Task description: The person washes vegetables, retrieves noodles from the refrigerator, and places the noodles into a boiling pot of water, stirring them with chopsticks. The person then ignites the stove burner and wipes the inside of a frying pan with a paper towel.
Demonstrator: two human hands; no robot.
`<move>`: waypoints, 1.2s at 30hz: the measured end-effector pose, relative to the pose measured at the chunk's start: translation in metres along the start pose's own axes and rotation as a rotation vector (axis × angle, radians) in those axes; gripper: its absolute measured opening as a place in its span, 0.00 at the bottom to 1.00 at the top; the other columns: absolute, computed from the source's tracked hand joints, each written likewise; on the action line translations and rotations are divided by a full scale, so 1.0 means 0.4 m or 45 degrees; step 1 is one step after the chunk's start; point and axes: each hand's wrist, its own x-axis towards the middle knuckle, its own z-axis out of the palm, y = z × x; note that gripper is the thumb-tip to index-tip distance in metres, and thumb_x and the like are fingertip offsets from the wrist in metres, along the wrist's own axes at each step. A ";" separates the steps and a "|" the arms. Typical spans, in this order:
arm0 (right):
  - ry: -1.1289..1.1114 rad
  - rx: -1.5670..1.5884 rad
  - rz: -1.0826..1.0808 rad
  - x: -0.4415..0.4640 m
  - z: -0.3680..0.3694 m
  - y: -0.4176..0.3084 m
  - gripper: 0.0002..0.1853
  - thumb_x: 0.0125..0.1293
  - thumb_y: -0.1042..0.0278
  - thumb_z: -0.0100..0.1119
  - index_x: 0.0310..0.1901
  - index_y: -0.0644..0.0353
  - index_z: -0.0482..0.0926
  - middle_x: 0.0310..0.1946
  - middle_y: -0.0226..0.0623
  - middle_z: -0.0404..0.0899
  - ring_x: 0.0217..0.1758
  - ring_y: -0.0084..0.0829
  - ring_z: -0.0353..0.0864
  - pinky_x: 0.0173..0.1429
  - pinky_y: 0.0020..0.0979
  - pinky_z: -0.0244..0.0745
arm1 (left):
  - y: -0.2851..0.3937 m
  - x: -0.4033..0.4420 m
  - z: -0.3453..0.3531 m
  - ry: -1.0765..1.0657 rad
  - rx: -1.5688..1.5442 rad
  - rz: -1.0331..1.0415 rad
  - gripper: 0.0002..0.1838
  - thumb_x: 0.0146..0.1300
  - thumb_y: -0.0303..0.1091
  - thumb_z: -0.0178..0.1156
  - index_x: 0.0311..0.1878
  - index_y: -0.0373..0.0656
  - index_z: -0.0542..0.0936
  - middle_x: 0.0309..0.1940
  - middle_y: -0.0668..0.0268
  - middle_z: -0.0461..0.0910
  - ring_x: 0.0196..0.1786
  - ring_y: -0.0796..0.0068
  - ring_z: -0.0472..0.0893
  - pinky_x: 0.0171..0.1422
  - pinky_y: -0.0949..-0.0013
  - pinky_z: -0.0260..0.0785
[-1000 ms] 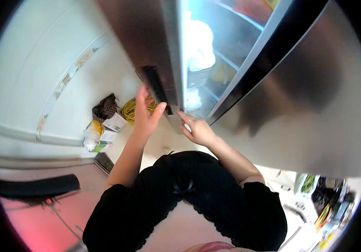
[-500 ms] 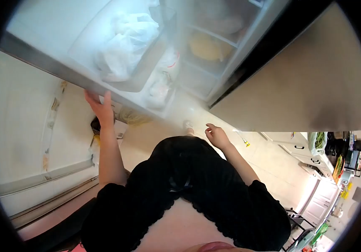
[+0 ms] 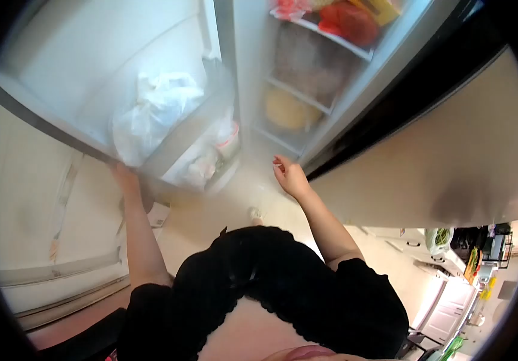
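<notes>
Fridge door (image 3: 90, 54) stands open ahead of the person and to their left, inner face showing; its long axis is upright, the free edge running down towards the floor (image 3: 229, 210); a brushed-metal panel (image 3: 433, 156) with a dark edge stands well apart to the right of the door; between the two opens the cold compartment (image 3: 250, 66), pale and misty, with stacked shelves or drawers.

On the door's inner face, near its free edge, sits a grey door bin (image 3: 180, 132); a large white plastic bag (image 3: 156, 111) bulges out of it, on the door's side; across the gap from the door, a red bag (image 3: 349, 24) lies high in the compartment, and a yellowish item (image 3: 292, 109), too hazy to name, lies lower down.

The left hand (image 3: 126, 177) is the nearer one, right at the door's free edge and seemingly touching it; its fingertips are blurred against the edge, so I cannot tell how far it is open or whether it grips; the right hand (image 3: 292, 179) is well apart from the door, just below the compartment, half open with fingers loosely curled and nothing visible in it.

Smallest, beside the door bin, are a pink-rimmed container (image 3: 230, 138) and a crumpled white bundle (image 3: 201, 168); the contents of both are unclear.
</notes>
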 end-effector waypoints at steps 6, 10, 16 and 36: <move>0.295 0.157 0.010 0.191 -0.092 -0.026 0.16 0.57 0.75 0.52 0.48 0.68 0.71 0.41 0.49 0.78 0.39 0.41 0.80 0.45 0.34 0.73 | 0.045 -0.026 0.025 0.133 0.022 -0.185 0.29 0.67 0.40 0.40 0.65 0.30 0.52 0.65 0.48 0.54 0.67 0.55 0.54 0.70 0.62 0.45; 0.642 0.069 -0.216 0.339 -0.164 -0.116 0.19 0.57 0.75 0.53 0.52 0.66 0.69 0.43 0.49 0.76 0.45 0.41 0.77 0.50 0.34 0.70 | 0.218 -0.013 0.033 0.185 -0.218 -0.084 0.31 0.68 0.44 0.38 0.66 0.31 0.50 0.65 0.51 0.53 0.67 0.58 0.55 0.70 0.64 0.46; 1.062 -0.429 -0.808 0.668 -0.411 -0.368 0.15 0.54 0.79 0.48 0.46 0.70 0.70 0.44 0.54 0.73 0.48 0.52 0.72 0.53 0.41 0.67 | 0.267 -0.013 0.044 0.204 -0.327 -0.155 0.25 0.67 0.38 0.35 0.61 0.30 0.60 0.62 0.46 0.58 0.64 0.52 0.59 0.67 0.59 0.51; 0.822 -1.286 0.006 0.925 -0.565 -0.564 0.15 0.59 0.70 0.50 0.47 0.61 0.75 0.51 0.46 0.70 0.55 0.45 0.71 0.52 0.39 0.71 | 0.234 -0.047 0.038 0.253 -0.433 -0.090 0.44 0.57 0.59 0.48 0.65 0.32 0.52 0.60 0.52 0.60 0.62 0.59 0.62 0.64 0.61 0.54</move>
